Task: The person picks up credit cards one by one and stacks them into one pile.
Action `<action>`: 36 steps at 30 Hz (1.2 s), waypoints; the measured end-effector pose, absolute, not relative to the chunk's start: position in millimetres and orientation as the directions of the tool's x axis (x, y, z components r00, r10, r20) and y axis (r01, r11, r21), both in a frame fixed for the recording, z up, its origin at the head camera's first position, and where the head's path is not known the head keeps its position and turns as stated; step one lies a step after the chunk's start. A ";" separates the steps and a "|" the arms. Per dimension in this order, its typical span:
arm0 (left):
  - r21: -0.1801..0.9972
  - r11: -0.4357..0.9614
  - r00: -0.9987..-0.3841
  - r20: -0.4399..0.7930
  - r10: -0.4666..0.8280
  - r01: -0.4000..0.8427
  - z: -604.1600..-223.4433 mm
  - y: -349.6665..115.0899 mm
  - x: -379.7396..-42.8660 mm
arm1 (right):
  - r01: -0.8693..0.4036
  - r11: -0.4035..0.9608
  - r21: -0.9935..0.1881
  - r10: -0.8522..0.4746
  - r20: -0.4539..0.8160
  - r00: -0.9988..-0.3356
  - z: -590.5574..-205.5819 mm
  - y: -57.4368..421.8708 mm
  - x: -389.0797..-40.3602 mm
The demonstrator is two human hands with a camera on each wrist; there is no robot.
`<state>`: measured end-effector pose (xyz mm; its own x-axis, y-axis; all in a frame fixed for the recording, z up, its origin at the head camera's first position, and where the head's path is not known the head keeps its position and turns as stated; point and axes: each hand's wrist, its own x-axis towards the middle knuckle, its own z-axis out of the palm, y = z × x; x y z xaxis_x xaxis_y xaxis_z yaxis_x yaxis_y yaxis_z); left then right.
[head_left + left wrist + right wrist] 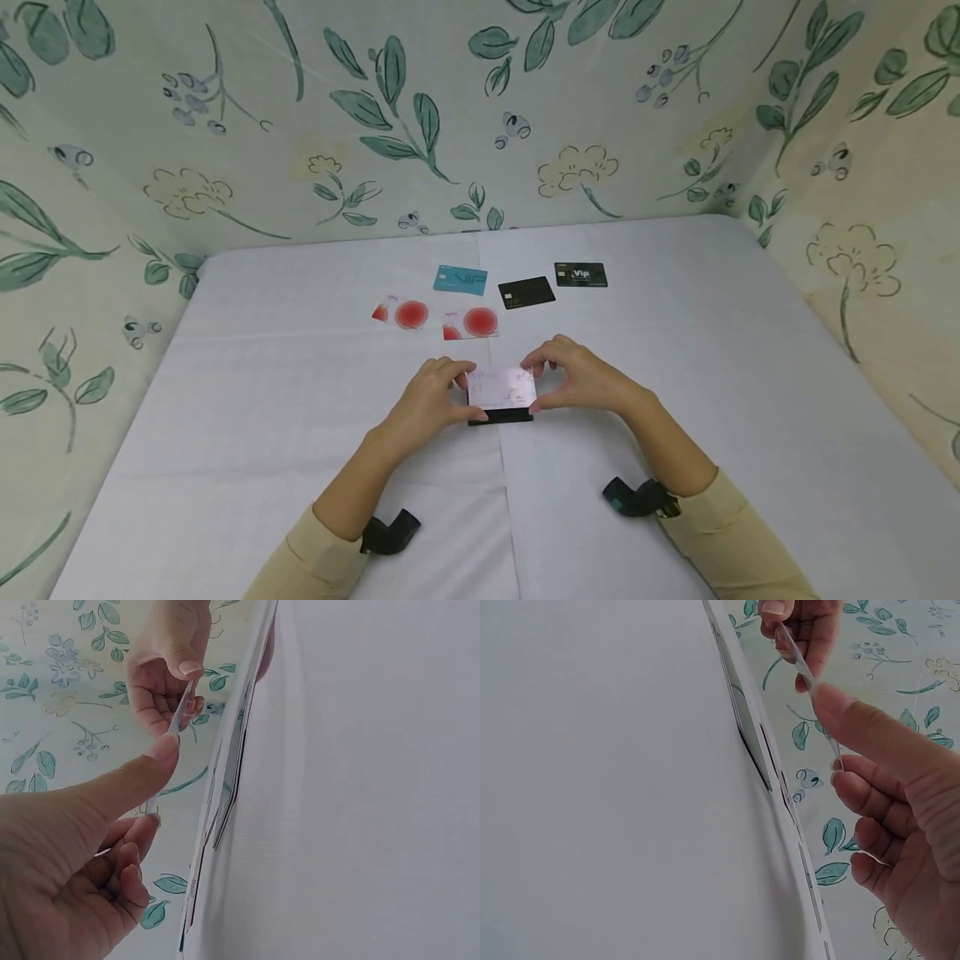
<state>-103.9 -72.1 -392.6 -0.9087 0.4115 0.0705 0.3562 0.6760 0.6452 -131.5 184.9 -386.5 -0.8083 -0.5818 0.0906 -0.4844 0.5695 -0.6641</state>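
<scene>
A pale pink card [501, 388] with faint print is held between both hands. My left hand [431, 398] pinches its left end between thumb and fingers. On the opposite end, my right hand [583, 379] pinches it the same way. Both wrist views show the card [180, 712] nearly edge-on, raised above the white table surface. Under it lies a flat, dark, glossy thing [501, 416], whose front strip shows below the card in the head view; the card hides the rest.
Beyond the hands lie two white cards with red circles [411, 314] [480, 322], a blue VIP card [460, 281], a black card [527, 292] and a black Vip card [581, 275]. A leaf-patterned cloth [420, 150] hangs behind the white-covered table [300, 417].
</scene>
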 end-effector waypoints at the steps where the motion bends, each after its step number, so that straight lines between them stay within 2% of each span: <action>1: 0.650 0.677 -0.909 0.053 0.413 0.345 -392.9 -72.1 -104.0 | -0.482 0.571 -0.664 -0.583 0.086 -0.808 -387.5 185.3 -131.8; 11: 0.656 0.703 -0.921 -0.030 0.389 0.275 -396.0 -73.7 -104.9 | -0.507 0.584 -0.634 -0.623 0.050 -0.781 -398.4 182.4 -137.9; 20: 0.567 0.765 -0.911 -0.060 0.407 0.305 -402.7 -73.1 -106.4 | -0.487 0.607 -0.628 -0.619 0.011 -0.785 -402.3 182.1 -137.7; 36: 0.538 0.775 -0.906 -0.045 0.420 0.332 -408.7 -73.5 -106.2 | -0.484 0.616 -0.621 -0.624 -0.009 -0.782 -409.6 181.9 -138.7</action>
